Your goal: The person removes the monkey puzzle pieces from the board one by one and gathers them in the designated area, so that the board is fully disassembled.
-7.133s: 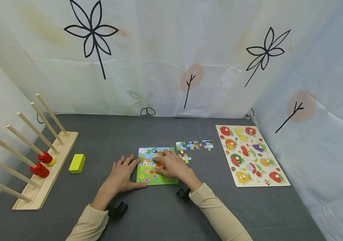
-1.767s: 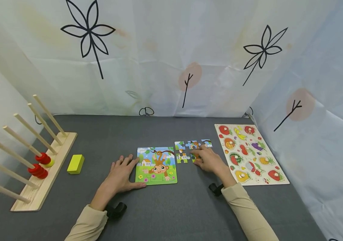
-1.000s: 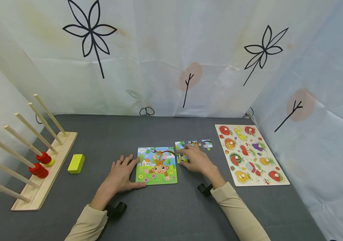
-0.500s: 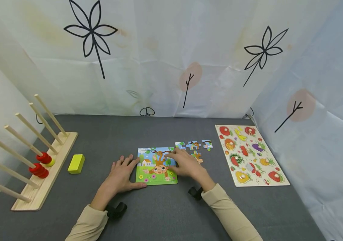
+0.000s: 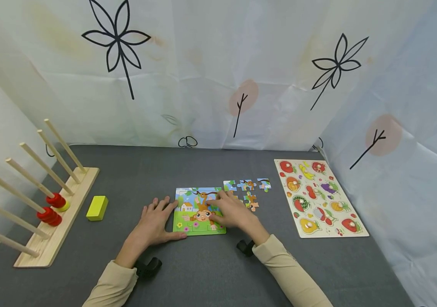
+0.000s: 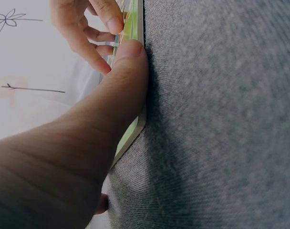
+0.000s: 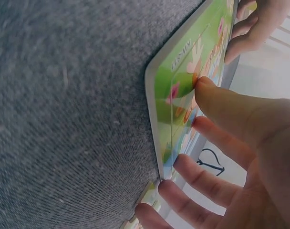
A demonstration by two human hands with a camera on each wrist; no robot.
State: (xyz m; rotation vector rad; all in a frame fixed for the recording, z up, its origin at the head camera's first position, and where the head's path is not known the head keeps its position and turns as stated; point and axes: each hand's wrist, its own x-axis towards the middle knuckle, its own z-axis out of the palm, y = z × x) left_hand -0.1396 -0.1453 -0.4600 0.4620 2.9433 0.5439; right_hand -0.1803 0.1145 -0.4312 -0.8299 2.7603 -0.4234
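A square jigsaw puzzle [image 5: 193,228] showing a monkey hanging upside down, a small house and flowers lies flat in front of me. My left hand [image 5: 154,224] rests at its left side, fingers spread and thumb along the lower left corner. Over the puzzle's right part is my right hand [image 5: 231,211]; its thumb [image 7: 219,95] and index fingertip touch the picture, set apart from each other. The other fingers reach past the puzzle's right edge. Loose jigsaw pieces [image 5: 247,184] lie just beyond that hand, one of them [image 5: 251,201] beside its knuckles and another partly hidden.
A wooden peg rack [image 5: 59,226] with red and yellow rings stands at the left. Near it lies a yellow block [image 5: 97,208]. A fruit picture board [image 5: 319,198] lies at the right on the grey cloth. Printed curtains [image 5: 203,76] hang behind the table.
My right hand has moved left from the loose pieces onto the puzzle. Since the earliest frame, another loose piece lies to the right. My left hand has stayed in place.
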